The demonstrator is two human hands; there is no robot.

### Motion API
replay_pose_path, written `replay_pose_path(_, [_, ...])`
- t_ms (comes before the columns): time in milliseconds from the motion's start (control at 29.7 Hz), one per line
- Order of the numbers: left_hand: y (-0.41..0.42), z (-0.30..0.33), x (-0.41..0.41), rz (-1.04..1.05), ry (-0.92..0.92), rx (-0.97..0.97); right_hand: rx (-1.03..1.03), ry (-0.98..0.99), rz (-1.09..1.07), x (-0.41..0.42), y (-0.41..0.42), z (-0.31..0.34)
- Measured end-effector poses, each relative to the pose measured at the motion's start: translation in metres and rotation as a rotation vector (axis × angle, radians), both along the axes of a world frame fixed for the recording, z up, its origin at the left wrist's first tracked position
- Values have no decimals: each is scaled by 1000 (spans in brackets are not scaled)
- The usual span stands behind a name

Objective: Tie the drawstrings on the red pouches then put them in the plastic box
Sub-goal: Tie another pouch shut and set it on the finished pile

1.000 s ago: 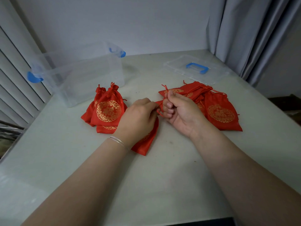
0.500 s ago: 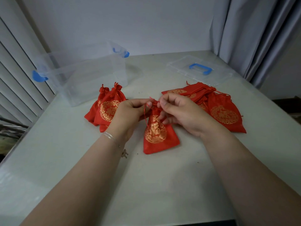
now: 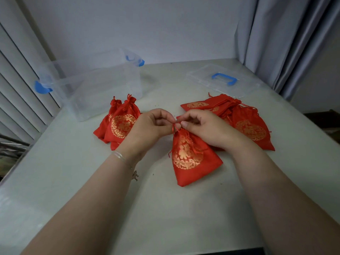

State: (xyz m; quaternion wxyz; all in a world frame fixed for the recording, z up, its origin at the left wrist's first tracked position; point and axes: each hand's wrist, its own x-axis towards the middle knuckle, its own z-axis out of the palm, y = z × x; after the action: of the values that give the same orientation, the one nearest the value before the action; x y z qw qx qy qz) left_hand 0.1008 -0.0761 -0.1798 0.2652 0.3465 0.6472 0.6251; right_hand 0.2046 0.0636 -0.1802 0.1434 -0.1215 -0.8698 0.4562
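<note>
Centre frame: left hand (image 3: 152, 126) and right hand (image 3: 200, 127) both pinch the drawstring (image 3: 175, 127) of one red pouch (image 3: 191, 159). Cinched pouches (image 3: 119, 124) wait centre-left; untied pile (image 3: 244, 122) right. Plastic box (image 3: 95, 89), upper left, looks empty. Most work remains.

Table (image 3: 184, 218) carries all items. Plastic box (image 3: 95, 89) sits far left, w/ no pouches in it. Lid (image 3: 217, 83) lies far right, well apart from box. Tied pouches (image 3: 119, 124) lie stacked just in front of box, left of centre. Untied pile (image 3: 244, 122) lies in front of lid, right of centre. Single pouch (image 3: 191, 159) lies centre, between the 2 groups, nearer the person. Left hand (image 3: 149, 126) and right hand (image 3: 206, 127) meet at its neck, on the drawstring (image 3: 174, 127).
</note>
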Motion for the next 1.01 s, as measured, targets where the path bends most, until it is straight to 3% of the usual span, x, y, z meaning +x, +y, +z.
replay_pose_path(134, [1,3,3,66,183,71,-308,70,-40,2,2,4])
replay_pose_path(269, [1,1,-1,131,445,-13,-159,155,-63,0,-4,6])
replay_pose_path(471, [-1,-2,-2,232,883,-29,-110,195,-126,-4,-7,2])
replay_pose_path(572, [0,-3,-1,217,1002,1,-56,158,-177,-3,-5,1])
replay_pose_path(706, [1,-5,-1,179,1087,60,-39,265,-90,0,-7,5])
replay_pose_path(874, [0,-5,-1,218,1101,132,-258,233,-3,1,-7,7])
replay_pose_path(1009, [-1,-5,1,235,1168,177,-681,95,69,4,-1,4])
